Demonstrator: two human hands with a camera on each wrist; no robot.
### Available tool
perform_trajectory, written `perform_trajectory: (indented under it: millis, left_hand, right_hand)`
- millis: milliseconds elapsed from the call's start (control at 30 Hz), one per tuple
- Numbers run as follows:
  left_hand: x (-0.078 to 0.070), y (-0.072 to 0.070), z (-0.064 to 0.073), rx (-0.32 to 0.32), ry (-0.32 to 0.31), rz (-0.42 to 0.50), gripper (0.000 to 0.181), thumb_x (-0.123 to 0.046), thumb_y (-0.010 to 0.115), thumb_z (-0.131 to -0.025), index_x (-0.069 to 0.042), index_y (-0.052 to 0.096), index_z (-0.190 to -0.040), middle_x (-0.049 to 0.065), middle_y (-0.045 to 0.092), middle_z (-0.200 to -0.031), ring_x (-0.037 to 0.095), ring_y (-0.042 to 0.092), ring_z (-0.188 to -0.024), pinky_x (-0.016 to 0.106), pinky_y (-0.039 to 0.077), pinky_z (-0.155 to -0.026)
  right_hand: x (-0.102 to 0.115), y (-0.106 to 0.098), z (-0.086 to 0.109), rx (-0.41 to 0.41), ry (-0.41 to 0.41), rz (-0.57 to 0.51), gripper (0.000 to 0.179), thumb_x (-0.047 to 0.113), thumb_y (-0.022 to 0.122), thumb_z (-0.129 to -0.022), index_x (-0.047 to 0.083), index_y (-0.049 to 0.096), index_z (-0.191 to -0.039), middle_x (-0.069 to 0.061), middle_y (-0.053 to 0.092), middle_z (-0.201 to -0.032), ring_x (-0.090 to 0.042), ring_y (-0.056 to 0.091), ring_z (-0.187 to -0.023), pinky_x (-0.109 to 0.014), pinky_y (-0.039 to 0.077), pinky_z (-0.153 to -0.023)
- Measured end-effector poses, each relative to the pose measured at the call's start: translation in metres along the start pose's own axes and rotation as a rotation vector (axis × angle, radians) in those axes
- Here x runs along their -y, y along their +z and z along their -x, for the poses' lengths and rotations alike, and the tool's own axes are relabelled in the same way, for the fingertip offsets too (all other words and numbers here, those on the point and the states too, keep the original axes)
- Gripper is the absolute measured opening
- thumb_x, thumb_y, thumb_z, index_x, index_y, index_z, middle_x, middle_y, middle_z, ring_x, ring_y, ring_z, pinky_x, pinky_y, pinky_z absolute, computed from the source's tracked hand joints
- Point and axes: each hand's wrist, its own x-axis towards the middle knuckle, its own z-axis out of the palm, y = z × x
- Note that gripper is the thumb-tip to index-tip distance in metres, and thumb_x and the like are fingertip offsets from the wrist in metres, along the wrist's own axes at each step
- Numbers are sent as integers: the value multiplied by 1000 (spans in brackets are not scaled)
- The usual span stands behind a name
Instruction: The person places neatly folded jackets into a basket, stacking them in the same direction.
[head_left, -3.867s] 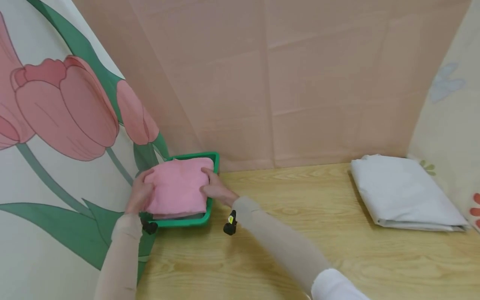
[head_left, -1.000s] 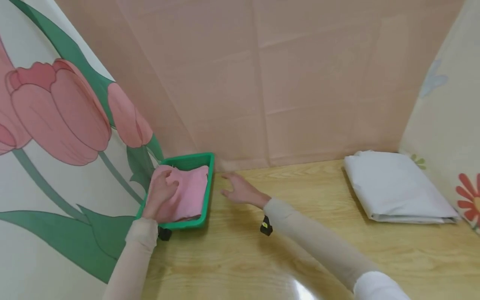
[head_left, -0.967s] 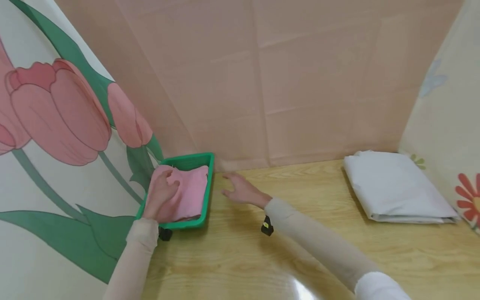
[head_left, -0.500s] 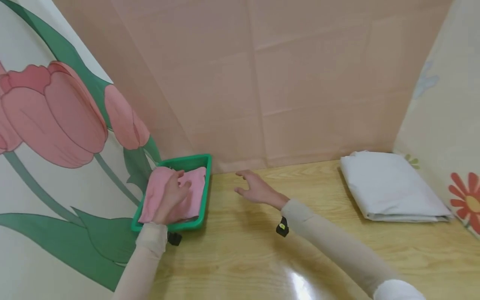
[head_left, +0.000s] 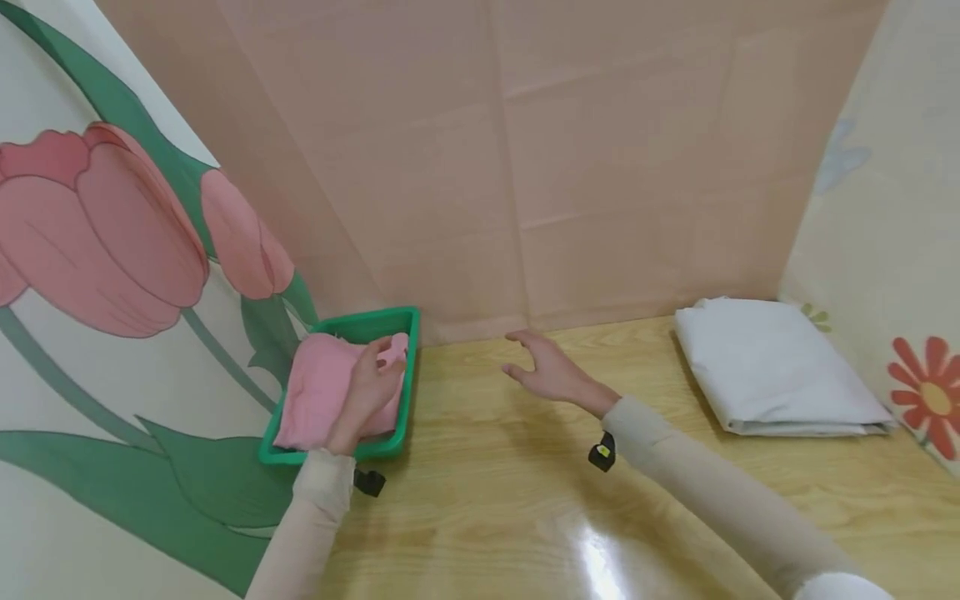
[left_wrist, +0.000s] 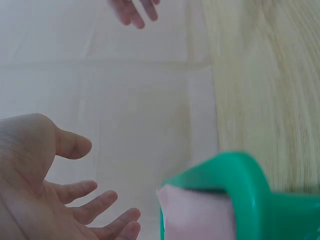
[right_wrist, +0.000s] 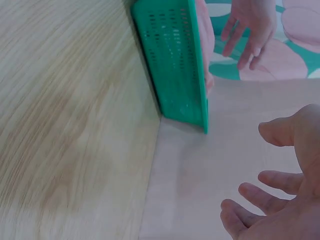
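Note:
A folded pink cloth [head_left: 318, 390] lies inside the green plastic basket [head_left: 411, 392] at the left of the head view. Above the basket hovers my left hand [head_left: 367, 385], fingers relaxed and apart; in the left wrist view this hand [left_wrist: 45, 185] holds nothing. To the right of the basket, over the wooden surface, my right hand [head_left: 551, 367] hangs with its fingers spread and nothing in them. The right wrist view shows that hand [right_wrist: 285, 185] apart from the basket's perforated side [right_wrist: 172, 65].
A folded white sheet [head_left: 780, 367] lies at the right on the wood-grain table [head_left: 480, 500]. A plain pinkish backdrop [head_left: 600, 167] rises behind. The tulip-patterned panel [head_left: 105, 242] stands close on the left, and a flowered panel [head_left: 900, 250] on the right.
Earlier both hands held the pink cloth at the basket; they have let go of it. Since then both hands have moved right, the right one farther from the basket.

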Motion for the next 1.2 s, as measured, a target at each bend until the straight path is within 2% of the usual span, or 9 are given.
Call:
perform_trajectory:
  millis: [200, 400, 633, 767, 900, 1200]
  left_hand:
    - [-9, 17, 7, -8, 82, 81, 59, -25, 60, -108, -4, 42, -160, 23, 46, -162, 48, 46, -145, 61, 42, -118]
    - [-16, 37, 6, -25, 130, 58, 56, -18, 62, -107, 2, 45, -156, 27, 49, -159, 52, 52, -139, 62, 45, -115]
    - [-25, 60, 5, -32, 113, 97, 53, -20, 63, -105, -3, 50, -154, 23, 51, -159, 49, 54, -138, 62, 48, -111]
    - [-28, 74, 5, -33, 88, 114, 51, -22, 63, -106, -7, 52, -154, 18, 53, -158, 45, 58, -136, 60, 51, -109]
    - [-33, 89, 3, -19, 85, 160, 51, -21, 63, -106, -8, 52, -154, 17, 54, -157, 41, 62, -133, 56, 54, -106]
    - [-49, 117, 2, 40, 103, 249, 49, -19, 64, -106, -6, 52, -152, 19, 53, -157, 42, 62, -133, 53, 57, -104]
  right_hand:
    - [-17, -17, 14, -55, 18, -25, 62, 24, 68, -104, -2, 47, -156, -26, 50, -157, -51, 51, -140, -65, 46, -112]
    - [-35, -28, 25, -97, 51, -62, 62, 26, 68, -106, 0, 46, -157, -27, 50, -157, -51, 52, -140, -66, 44, -114]
    - [-53, -40, 43, -127, 120, -64, 63, 29, 67, -106, -1, 44, -157, -27, 49, -158, -50, 52, -141, -64, 44, -115]
    - [-59, -47, 50, -139, 150, -106, 65, 30, 66, -107, 0, 43, -159, -27, 48, -160, -50, 51, -142, -64, 43, -116]
    - [-62, -55, 54, -156, 165, -130, 64, 30, 66, -107, -1, 43, -158, -28, 49, -159, -50, 52, -142, -64, 43, -116]
    - [-70, -73, 66, -186, 184, -95, 62, 29, 64, -108, -4, 44, -157, -31, 48, -158, -53, 51, -141, -66, 43, -115]
